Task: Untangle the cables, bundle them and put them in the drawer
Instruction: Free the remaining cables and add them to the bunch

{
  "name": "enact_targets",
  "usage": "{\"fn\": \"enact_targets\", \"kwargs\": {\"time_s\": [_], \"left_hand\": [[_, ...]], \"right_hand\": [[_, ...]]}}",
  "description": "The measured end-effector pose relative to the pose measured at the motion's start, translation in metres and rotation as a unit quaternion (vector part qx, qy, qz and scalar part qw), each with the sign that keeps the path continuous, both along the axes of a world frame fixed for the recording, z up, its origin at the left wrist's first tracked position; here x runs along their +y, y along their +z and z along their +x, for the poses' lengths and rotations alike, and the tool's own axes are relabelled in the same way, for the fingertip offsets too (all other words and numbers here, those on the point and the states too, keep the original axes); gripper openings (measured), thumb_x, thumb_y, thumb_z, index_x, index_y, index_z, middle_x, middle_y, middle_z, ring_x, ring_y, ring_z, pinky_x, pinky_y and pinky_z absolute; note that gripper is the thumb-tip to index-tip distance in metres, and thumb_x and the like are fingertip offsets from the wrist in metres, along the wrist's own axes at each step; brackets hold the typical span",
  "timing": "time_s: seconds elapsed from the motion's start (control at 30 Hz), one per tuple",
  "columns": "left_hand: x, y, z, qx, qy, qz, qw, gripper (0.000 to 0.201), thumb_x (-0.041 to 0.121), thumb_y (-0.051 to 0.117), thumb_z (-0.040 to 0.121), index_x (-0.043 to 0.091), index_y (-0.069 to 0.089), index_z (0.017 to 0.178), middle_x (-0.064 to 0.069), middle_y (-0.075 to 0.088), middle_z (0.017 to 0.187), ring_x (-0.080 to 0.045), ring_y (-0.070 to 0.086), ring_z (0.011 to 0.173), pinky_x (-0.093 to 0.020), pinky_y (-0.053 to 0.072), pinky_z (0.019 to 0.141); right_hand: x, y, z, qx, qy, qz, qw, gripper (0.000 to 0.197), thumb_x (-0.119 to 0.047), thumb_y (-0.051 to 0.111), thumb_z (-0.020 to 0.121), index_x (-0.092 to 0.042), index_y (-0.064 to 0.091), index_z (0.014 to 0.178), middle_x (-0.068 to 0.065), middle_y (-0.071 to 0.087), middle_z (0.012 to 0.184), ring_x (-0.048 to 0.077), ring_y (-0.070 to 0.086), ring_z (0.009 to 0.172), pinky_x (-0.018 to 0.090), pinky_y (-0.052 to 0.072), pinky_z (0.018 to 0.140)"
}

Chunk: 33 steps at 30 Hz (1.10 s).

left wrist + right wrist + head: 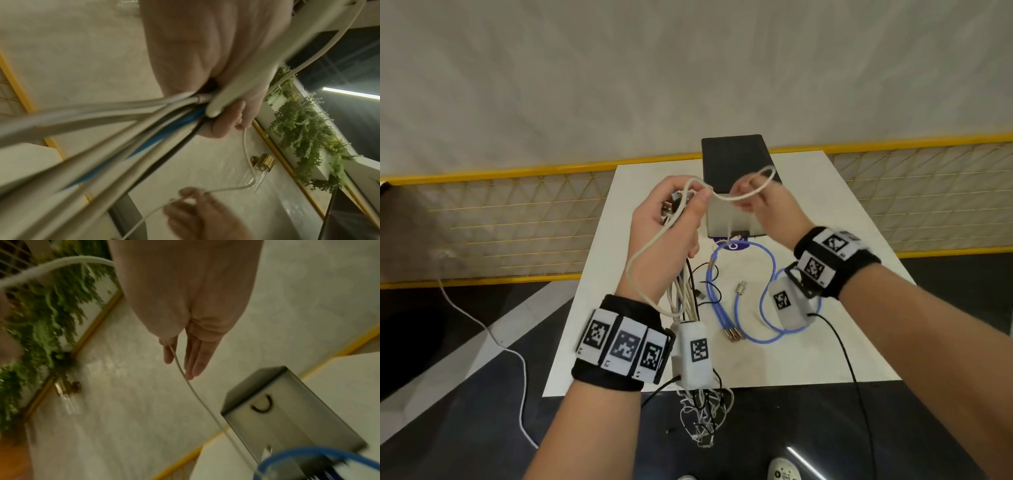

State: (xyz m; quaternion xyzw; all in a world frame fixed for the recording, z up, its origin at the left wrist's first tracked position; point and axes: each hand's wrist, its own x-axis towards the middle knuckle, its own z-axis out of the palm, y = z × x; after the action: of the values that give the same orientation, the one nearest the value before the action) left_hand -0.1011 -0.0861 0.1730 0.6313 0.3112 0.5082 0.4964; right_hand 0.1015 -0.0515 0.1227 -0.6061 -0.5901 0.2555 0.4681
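My left hand (681, 209) is raised over the white table (825, 342) and grips a bundle of cables (681, 298): white, blue and black strands. The left wrist view shows its fingers (226, 104) curled round that bundle (144, 123). The bundle's tangled end (702, 418) hangs past the table's near edge. My right hand (748, 198) pinches a loop of the white cable (726, 198) that leads from the left hand. In the right wrist view the white cable (191, 386) runs down from between thumb and fingers (195, 360). Behind both hands stands the small drawer unit (732, 154), shut.
A blue cable (770, 263) lies looped on the table with a metal plug (741, 287) beside it, and a thin black cable (709, 291) next to that. A yellow-railed mesh barrier (517, 212) runs behind the table. A white cord (482, 329) trails over the floor at left.
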Motion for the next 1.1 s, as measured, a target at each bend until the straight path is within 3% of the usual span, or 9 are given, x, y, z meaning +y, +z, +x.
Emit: {"fn": "enact_targets", "kwargs": {"time_s": [0.13,0.27,0.47,0.57,0.67,0.77,0.87,0.93,1.1], "left_hand": [[0.001,-0.011,-0.004,0.033,0.036,0.008,0.999,0.004,0.017,0.061,0.098,0.018,0.065,0.096,0.01,0.05,0.062,-0.016,0.038,0.047,-0.027,0.037,0.046],[0.0,-0.022,-0.008,0.075,0.066,0.029,0.995,0.004,0.017,0.062,0.097,0.014,0.064,0.099,0.011,0.05,0.061,-0.011,0.043,0.046,-0.023,0.041,0.046],[0.0,-0.039,-0.011,0.068,0.099,-0.015,0.993,0.005,0.019,0.064,0.096,0.017,0.064,0.1,0.005,0.055,0.072,-0.016,0.046,0.056,-0.027,0.044,0.047],[-0.001,-0.045,-0.01,0.07,0.111,-0.017,0.991,0.003,0.016,0.063,0.095,0.018,0.064,0.097,0.003,0.055,0.073,-0.018,0.047,0.058,-0.021,0.044,0.047],[-0.003,-0.048,-0.012,0.058,0.114,-0.021,0.992,0.002,0.015,0.063,0.095,0.016,0.064,0.097,0.001,0.054,0.072,-0.021,0.047,0.059,-0.019,0.044,0.047],[-0.003,-0.051,-0.016,0.052,0.118,-0.03,0.991,0.003,0.015,0.063,0.095,0.014,0.064,0.098,-0.002,0.055,0.075,-0.021,0.048,0.06,-0.017,0.044,0.048],[-0.004,-0.052,-0.018,0.05,0.117,-0.032,0.991,0.006,0.016,0.063,0.096,0.013,0.064,0.101,-0.001,0.056,0.077,-0.019,0.048,0.058,-0.018,0.045,0.049],[-0.004,-0.052,-0.018,0.049,0.119,-0.038,0.991,0.007,0.017,0.063,0.096,0.014,0.064,0.102,-0.002,0.056,0.076,-0.019,0.048,0.057,-0.019,0.046,0.049],[-0.003,-0.056,-0.013,0.081,0.1,-0.073,0.989,0.011,0.023,0.064,0.096,0.023,0.065,0.107,-0.002,0.052,0.068,-0.016,0.049,0.053,-0.021,0.048,0.051]], "right_hand": [[-0.012,0.053,-0.002,0.039,-0.015,0.074,0.996,0.023,-0.021,0.032,0.104,-0.023,0.051,0.091,0.005,0.067,0.086,0.026,0.069,0.077,0.036,0.055,0.068],[-0.036,0.077,-0.004,0.022,0.014,0.108,0.994,0.02,-0.022,0.029,0.105,-0.02,0.049,0.103,0.01,0.06,0.074,0.029,0.067,0.061,0.03,0.054,0.049],[-0.029,0.078,0.007,-0.007,-0.009,0.127,0.992,0.033,-0.019,0.028,0.101,-0.039,0.053,0.097,0.003,0.053,0.094,0.019,0.068,0.09,0.032,0.057,0.074],[-0.018,0.07,0.015,-0.114,-0.013,0.015,0.993,0.028,-0.018,0.031,0.101,-0.029,0.057,0.098,0.011,0.061,0.102,0.024,0.064,0.095,0.041,0.059,0.075],[-0.023,0.053,0.01,-0.209,0.073,-0.191,0.956,0.024,-0.017,0.034,0.103,-0.011,0.057,0.101,0.014,0.065,0.107,0.021,0.07,0.077,0.032,0.058,0.066],[-0.029,0.04,0.004,-0.082,0.052,-0.18,0.979,0.028,-0.018,0.029,0.104,-0.006,0.053,0.099,0.02,0.063,0.107,0.027,0.072,0.074,0.025,0.059,0.06],[-0.029,0.043,0.002,0.087,-0.009,-0.076,0.993,0.031,-0.017,0.024,0.105,-0.014,0.05,0.088,0.022,0.062,0.098,0.017,0.07,0.071,0.02,0.057,0.063],[-0.03,0.047,0.002,0.1,-0.032,-0.001,0.994,0.032,-0.016,0.022,0.105,-0.02,0.049,0.088,0.014,0.065,0.091,0.022,0.072,0.076,0.029,0.059,0.072],[-0.04,0.063,-0.005,0.092,-0.011,0.085,0.992,0.027,-0.017,0.019,0.105,-0.023,0.045,0.101,0.014,0.055,0.079,0.038,0.067,0.058,0.041,0.057,0.054]]}}
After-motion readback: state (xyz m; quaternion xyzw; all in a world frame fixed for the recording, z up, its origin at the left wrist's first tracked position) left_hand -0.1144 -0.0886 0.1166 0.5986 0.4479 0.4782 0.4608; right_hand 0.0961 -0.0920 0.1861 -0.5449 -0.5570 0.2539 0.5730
